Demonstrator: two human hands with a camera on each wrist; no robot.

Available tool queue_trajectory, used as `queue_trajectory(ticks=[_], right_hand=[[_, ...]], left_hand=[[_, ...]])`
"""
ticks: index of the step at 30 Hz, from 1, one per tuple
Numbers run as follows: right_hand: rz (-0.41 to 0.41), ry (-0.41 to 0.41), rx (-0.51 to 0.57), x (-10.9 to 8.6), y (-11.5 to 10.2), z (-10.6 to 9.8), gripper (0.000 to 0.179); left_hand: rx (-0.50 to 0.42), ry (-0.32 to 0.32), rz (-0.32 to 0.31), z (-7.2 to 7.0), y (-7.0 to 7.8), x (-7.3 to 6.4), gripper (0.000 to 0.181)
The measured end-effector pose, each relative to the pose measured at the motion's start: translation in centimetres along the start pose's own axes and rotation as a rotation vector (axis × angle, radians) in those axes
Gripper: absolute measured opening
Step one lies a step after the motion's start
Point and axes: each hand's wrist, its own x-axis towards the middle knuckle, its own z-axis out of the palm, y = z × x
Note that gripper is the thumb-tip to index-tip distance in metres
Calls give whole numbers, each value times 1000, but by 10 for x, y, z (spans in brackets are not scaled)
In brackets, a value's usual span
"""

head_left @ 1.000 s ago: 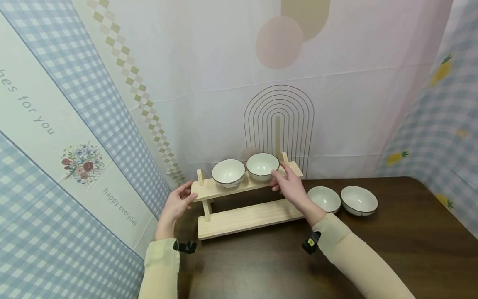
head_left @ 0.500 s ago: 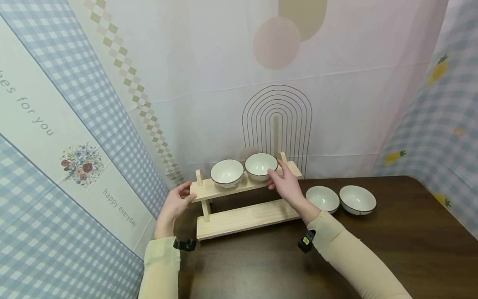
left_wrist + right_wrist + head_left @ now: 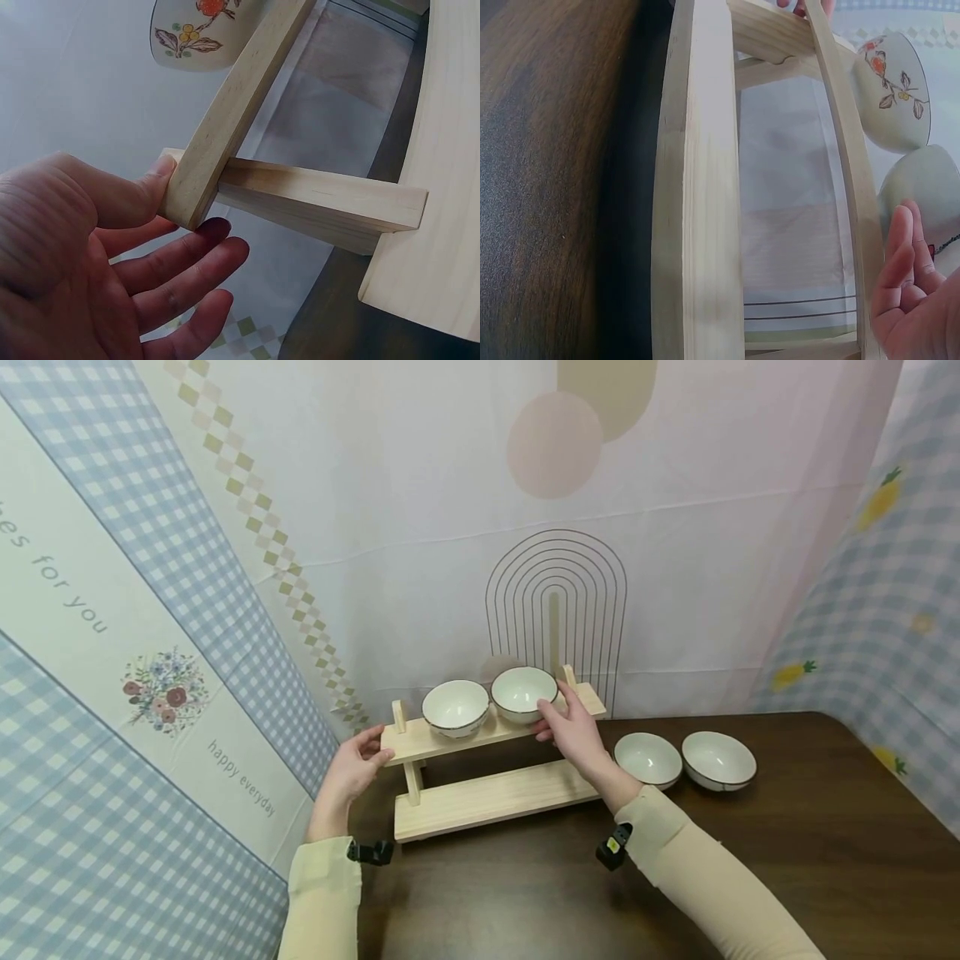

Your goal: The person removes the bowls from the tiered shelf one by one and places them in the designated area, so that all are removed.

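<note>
A two-tier pale wooden rack stands against the back cloth. On its upper board sit two white bowls with dark rims, the left bowl and the right bowl, side by side and seemingly touching. My left hand grips the left end of the upper board, thumb on one face and fingers around the edge, as the left wrist view confirms on the board. With thumb and finger at its right side, my right hand holds the right bowl. Painted flowers and leaves show on the left bowl.
Two more white bowls stand on the dark brown table right of the rack: a nearer-left bowl, partly behind my right forearm, and a farther-right bowl. A patterned cloth hangs close behind the rack.
The view has shifted slightly. Both hands stay where they were on the upper board and the right bowl; nothing else has visibly moved.
</note>
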Motion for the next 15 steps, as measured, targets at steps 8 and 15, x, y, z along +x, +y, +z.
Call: queue_trajectory(ticks=[8, 15], right_hand=[[11, 0, 6, -3, -1, 0, 71], [12, -8, 27, -3, 3, -1, 70]], left_hand=[[-16, 4, 4, 0, 0, -1, 59], [-14, 2, 4, 0, -1, -2, 59]])
